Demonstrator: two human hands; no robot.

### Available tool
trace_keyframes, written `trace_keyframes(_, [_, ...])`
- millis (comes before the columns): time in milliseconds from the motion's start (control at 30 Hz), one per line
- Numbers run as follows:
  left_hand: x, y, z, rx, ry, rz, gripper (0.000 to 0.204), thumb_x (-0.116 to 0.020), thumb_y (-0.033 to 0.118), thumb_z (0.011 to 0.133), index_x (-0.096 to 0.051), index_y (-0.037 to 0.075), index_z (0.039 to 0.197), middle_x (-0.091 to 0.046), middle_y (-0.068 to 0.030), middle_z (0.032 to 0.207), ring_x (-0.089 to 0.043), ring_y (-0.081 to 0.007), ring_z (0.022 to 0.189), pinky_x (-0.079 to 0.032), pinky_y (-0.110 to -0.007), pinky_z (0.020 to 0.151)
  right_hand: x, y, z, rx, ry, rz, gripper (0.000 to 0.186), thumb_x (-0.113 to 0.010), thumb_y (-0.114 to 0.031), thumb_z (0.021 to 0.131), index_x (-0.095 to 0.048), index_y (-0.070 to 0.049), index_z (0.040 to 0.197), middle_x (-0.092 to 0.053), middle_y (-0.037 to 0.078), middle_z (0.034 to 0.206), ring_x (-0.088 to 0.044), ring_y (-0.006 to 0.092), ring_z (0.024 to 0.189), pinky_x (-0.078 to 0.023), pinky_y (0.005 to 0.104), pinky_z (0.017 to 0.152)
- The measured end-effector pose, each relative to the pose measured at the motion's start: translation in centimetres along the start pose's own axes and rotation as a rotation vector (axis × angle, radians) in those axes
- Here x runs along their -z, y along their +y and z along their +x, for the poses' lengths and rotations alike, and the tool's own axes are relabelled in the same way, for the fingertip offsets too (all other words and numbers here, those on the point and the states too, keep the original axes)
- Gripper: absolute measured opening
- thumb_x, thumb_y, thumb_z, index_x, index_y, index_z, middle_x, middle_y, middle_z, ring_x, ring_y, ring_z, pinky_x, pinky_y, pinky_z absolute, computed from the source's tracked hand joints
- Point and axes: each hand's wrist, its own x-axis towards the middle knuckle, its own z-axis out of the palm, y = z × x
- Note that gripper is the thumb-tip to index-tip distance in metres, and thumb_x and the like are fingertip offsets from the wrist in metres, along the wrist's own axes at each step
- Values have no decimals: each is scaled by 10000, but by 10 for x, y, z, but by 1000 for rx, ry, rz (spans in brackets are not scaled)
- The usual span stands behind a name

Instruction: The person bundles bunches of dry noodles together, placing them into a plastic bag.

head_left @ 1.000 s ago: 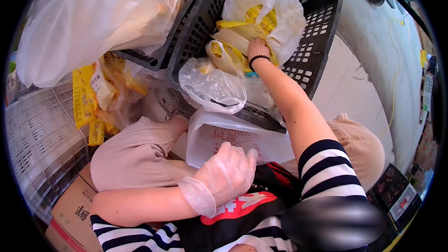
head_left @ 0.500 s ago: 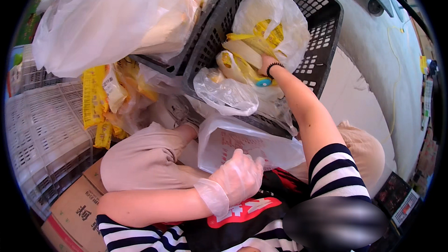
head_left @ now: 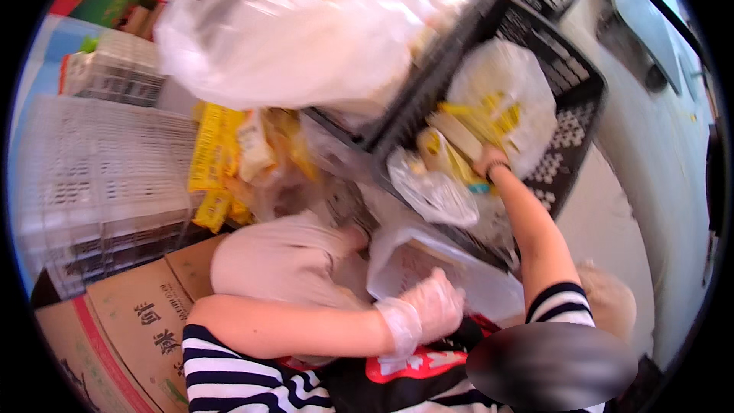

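Note:
My left hand, in a clear disposable glove, is closed at the near rim of a white plastic bag with red print. The bag's mouth gapes between my knees. My bare right hand, with a dark beaded bracelet at the wrist, reaches into a black plastic crate. Its fingers, partly hidden and blurred, close round a long pale packet among yellow-printed plastic bags. Beside them in the crate lie a large clear bag and a crumpled clear bag.
A big white plastic bag bulges over a neighbouring crate. Yellow packets hang left of my knee, near white slatted baskets. A cardboard box lies at lower left. A wheeled cart stands at far right.
The view has swung left, so the scene sits farther right in the picture and more baskets and cardboard show. Against the bags and crate, both hands keep nearly the same places.

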Motion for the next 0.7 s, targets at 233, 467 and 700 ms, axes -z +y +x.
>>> trace_keyframes(233, [7, 2, 2, -40, -57, -13, 211, -548, 155, 752, -603, 5, 890, -525, -33, 591, -555, -180, 598, -409, -308, 622, 10, 21, 25, 128, -183, 69, 494, -651, -226, 588, -599, 36, 1002, -652, 197, 893, -632, 296, 794, -508, 374, 669])
trace_keyframes(467, [7, 3, 1, -37, -100, -15, 268, -557, 140, 748, -616, -11, 962, -541, -46, 603, -563, -187, 609, -420, -311, 631, 21, 21, 35, 146, -344, -65, 582, -657, -329, 610, -568, 31, 1058, -629, 220, 1010, -609, 320, 939, -489, 365, 790])
trace_keyframes(700, [7, 0, 1, -38, -131, 13, 260, -546, 139, 765, -616, -5, 970, -528, -36, 602, -560, -193, 603, -422, -318, 635, 0, 12, 26, 97, -71, -98, 474, -658, -274, 703, -569, -4, 1082, -604, 208, 1069, -583, 325, 1000, -478, 378, 851])
